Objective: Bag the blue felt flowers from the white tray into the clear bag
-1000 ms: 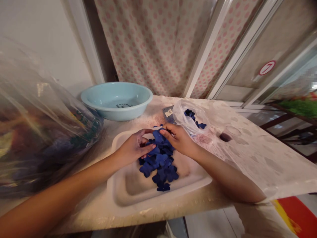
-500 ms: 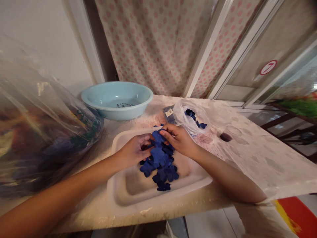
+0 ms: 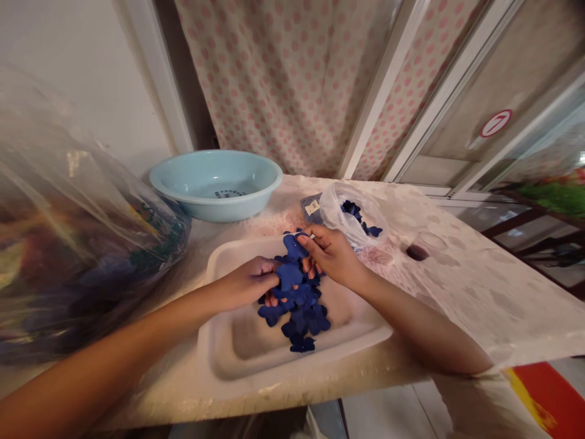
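Blue flower-shaped petal pieces lie heaped in a white tray. Over the heap, my left hand is closed, pinching a blue petal piece between thumb and fingers. My right hand pinches another blue petal piece by its edge, slightly higher and farther back. The two held pieces are close together; whether they touch I cannot tell. Behind my right hand stands an open clear plastic bag with more blue pieces inside.
A light blue basin stands behind the tray. Large clear plastic bags fill the left side. A small labelled packet lies beside the open bag. A cup with dark contents is at the right on the covered table.
My left thumb and fingers have closed on a petal piece, which is now lifted over the heap. My right hand has shifted slightly right with its piece.
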Motion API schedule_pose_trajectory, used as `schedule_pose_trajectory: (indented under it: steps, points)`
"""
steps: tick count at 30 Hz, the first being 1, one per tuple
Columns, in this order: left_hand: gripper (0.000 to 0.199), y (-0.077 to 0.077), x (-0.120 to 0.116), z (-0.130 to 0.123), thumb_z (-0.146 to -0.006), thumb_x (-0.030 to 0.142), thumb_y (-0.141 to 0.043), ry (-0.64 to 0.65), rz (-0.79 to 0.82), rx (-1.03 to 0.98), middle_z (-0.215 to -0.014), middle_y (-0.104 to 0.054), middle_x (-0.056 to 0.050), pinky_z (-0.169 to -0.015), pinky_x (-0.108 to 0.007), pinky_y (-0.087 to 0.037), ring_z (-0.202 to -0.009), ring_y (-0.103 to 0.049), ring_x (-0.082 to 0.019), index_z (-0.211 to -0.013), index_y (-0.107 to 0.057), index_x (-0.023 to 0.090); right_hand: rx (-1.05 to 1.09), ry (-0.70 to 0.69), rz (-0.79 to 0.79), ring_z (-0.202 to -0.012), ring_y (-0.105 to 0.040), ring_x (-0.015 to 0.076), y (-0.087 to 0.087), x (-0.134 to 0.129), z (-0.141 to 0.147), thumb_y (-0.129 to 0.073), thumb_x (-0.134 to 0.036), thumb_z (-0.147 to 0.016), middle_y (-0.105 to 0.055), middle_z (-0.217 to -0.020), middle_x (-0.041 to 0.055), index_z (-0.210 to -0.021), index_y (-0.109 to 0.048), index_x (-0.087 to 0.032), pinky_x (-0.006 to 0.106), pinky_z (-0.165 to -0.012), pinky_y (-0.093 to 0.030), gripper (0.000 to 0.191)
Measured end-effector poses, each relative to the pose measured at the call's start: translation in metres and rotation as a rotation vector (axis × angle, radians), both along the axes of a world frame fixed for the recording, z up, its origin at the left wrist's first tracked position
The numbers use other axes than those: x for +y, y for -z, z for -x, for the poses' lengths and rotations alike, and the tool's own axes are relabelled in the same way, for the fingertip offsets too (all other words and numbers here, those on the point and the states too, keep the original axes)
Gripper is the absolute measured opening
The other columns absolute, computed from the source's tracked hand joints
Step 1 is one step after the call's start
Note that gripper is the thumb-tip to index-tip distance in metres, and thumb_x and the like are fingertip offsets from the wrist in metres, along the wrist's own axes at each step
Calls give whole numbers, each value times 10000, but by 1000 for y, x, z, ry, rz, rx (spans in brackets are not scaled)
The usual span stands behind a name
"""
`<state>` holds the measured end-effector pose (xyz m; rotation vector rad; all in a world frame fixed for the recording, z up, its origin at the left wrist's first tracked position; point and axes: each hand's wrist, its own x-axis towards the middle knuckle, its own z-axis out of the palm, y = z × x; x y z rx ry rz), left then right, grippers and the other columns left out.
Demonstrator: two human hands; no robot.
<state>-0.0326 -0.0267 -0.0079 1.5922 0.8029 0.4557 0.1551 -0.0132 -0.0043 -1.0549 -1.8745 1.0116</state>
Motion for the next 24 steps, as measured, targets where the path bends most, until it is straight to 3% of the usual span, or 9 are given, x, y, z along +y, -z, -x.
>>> schedule_pose_trajectory:
  steps: [4, 8, 11, 14, 16, 20, 24]
  points:
    - [152, 1, -1, 4, -687, 270, -491, -45, 35, -98, -557, -592, -1, -519, -234, -445, -530, -552, -133, -672, -596, 162, -6, 2, 1, -346, -513, 103, -1, 0, 1, -425, -438, -863, -538, -461, -64, -859, -462, -218, 198, -334, -336, 223]
    - [226, 0, 2, 2, -739, 372, -522, -92, -54, -20, -560, -563, 15, -510, -230, -435, -504, -516, -114, -685, -588, 163, -59, 30, -61, -356, -495, 95, -1, 1, 0, -416, -437, -865, -515, -457, -62, -817, -466, -208, 201, -370, -340, 240]
    - [284, -1, 4, -1, -771, 384, -500, -127, -105, 49, -523, -510, 29, -483, -218, -416, -470, -481, -99, -601, -532, 159, -142, 228, -231, -396, -447, 81, -1, 5, -2, -437, -402, -858, -450, -458, -57, -716, -455, -192, 204, -414, -307, 254]
    - [315, -1, 5, -2, -780, 394, -484, -152, -96, 70, -503, -479, 35, -460, -210, -392, -451, -462, -92, -571, -492, 159, -245, 390, -398, -453, -390, 73, -2, 8, -4, -562, -331, -783, -398, -509, -63, -751, -474, -184, 209, -457, -280, 175]
    - [323, -1, 5, -1, -786, 403, -476, -160, -97, 69, -499, -465, 40, -456, -206, -379, -442, -446, -86, -575, -484, 158, -249, 321, -429, -497, -391, 74, -4, 6, -3, -571, -310, -778, -407, -565, -59, -817, -481, -180, 206, -485, -293, 163]
    - [308, -1, 6, -2, -786, 404, -468, -172, -132, 72, -513, -446, 45, -460, -200, -359, -457, -428, -84, -602, -483, 158, -206, 33, -378, -598, -444, 78, -7, 3, -1, -527, -347, -820, -482, -691, -21, -795, -494, -166, 197, -539, -335, 186]
    - [290, 2, 6, -2, -795, 391, -452, -159, -205, 102, -539, -411, 47, -464, -195, -319, -482, -386, -81, -632, -485, 153, -250, -32, -385, -599, -430, 80, -4, 6, -2, -605, -317, -774, -494, -676, -20, -691, -512, -160, 201, -551, -328, 201]
